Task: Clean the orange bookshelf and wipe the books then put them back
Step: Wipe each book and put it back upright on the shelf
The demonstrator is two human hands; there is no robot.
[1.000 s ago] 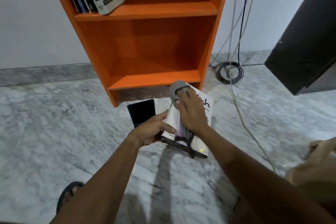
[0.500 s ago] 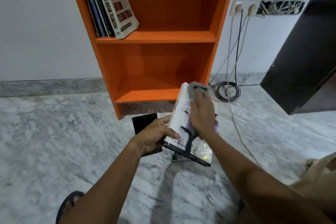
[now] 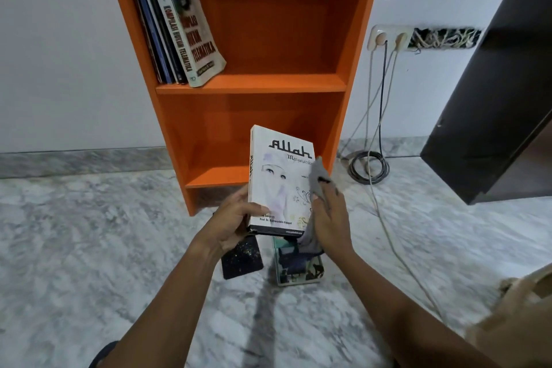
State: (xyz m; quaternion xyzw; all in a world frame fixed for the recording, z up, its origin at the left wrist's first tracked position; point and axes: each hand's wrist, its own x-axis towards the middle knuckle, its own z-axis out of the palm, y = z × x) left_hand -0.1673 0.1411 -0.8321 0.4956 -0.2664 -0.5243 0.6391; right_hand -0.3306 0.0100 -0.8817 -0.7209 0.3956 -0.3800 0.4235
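My left hand (image 3: 231, 219) grips the lower left corner of a white book (image 3: 276, 179), holding it upright in front of the orange bookshelf (image 3: 254, 84). My right hand (image 3: 330, 218) holds a grey cloth (image 3: 318, 178) against the book's right edge. Several books (image 3: 182, 30) lean at the left of the upper shelf. The lower shelf (image 3: 218, 178) holds nothing that I can see. On the marble floor below my hands lie a dark book (image 3: 243, 260) and a colourful book (image 3: 298, 267).
Cables (image 3: 369, 167) run from a wall socket (image 3: 388, 39) to a coil on the floor right of the shelf. A dark cabinet (image 3: 501, 98) stands at the right. A tan bag (image 3: 513, 317) sits at the lower right. A sandal (image 3: 101, 355) shows at the bottom left.
The white book was lifted off the floor stack and raised upright toward the shelf. My right hand slid with the cloth from the cover's top to its right edge.
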